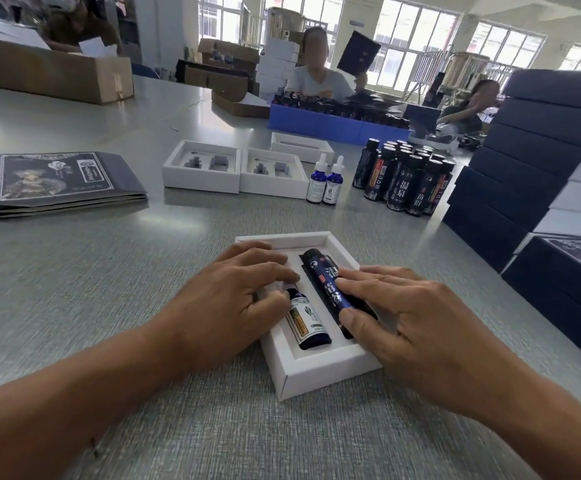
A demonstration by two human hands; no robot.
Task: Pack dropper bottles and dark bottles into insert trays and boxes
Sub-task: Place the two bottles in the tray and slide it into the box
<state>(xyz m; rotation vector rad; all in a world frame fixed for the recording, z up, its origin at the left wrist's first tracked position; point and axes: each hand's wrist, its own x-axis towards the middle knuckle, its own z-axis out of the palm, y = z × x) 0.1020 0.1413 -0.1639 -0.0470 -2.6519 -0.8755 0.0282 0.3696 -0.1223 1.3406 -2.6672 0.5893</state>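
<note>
A white insert tray (320,375) lies on the grey table in front of me. A blue dropper bottle (308,322) lies in its left slot and a long dark bottle (327,277) in its right slot. My left hand (233,299) rests flat over the dropper bottle's top end, fingers pressing on it. My right hand (414,317) lies over the dark bottle, thumb and fingertips touching its label. Two upright dropper bottles (325,183) and a cluster of several dark bottles (407,178) stand farther back.
Two empty white insert trays (202,183) (275,188) and a third (299,143) sit mid-table. Dark printed sleeves (64,181) lie at left. Stacked navy boxes (538,161) rise at right. A cardboard box (50,71), a blue crate (334,124) and seated people are at the back.
</note>
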